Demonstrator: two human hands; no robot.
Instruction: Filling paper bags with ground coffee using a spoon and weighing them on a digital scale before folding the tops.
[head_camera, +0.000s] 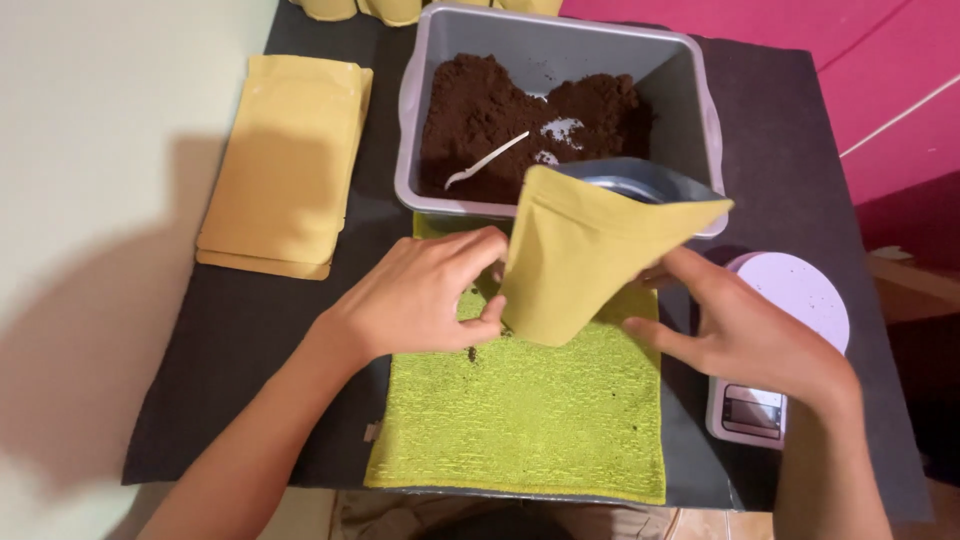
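Head view, both hands on one pouch. Left hand: fingers curled, pinching the lower left edge of the yellow stand-up pouch; right hand: fingers partly closed, gripping the pouch's right side from behind, thumb hidden. Pouch is held tilted between the hands, just above the green towel, mouth open toward the far side, silvery lining visible. Risk: w/ the mouth tilted & the grip only at the edges, the thin, flexible film could buckle or slip, so contents (if any; interior not visible) may spill onto the towel; dark crumbs already lie there. Beyond the hands: grey plastic tub, rounded rect., holding dark brown powder, loose & grainy, w/ a white spoon in it. Left of left hand: stack of flat yellow pouches, matte. Right of right hand: white digital scale, round platform. Towel is looped, coarse.
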